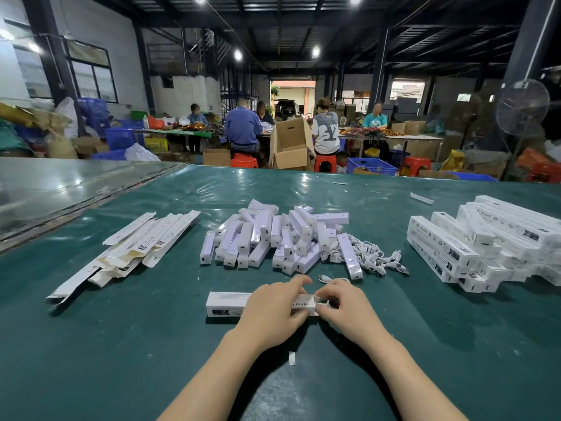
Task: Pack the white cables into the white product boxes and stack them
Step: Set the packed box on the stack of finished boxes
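Observation:
A long white product box (pixel 226 302) lies on the green table (pixel 121 344) in front of me. My left hand (pixel 273 311) grips the box near its right end. My right hand (pixel 349 311) pinches a white cable at the box's open right end; most of that cable is hidden under my fingers. A loose white cable plug (pixel 326 279) lies just behind my right hand. A tangle of white cables (pixel 373 256) sits behind it. Packed white boxes (pixel 485 241) are stacked at the right.
A heap of white bar-shaped products (pixel 273 238) fills the table's middle. Flat unfolded boxes (pixel 136 247) lie fanned at the left. A small white scrap (pixel 292 358) lies between my forearms. Several people sit at tables in the far background.

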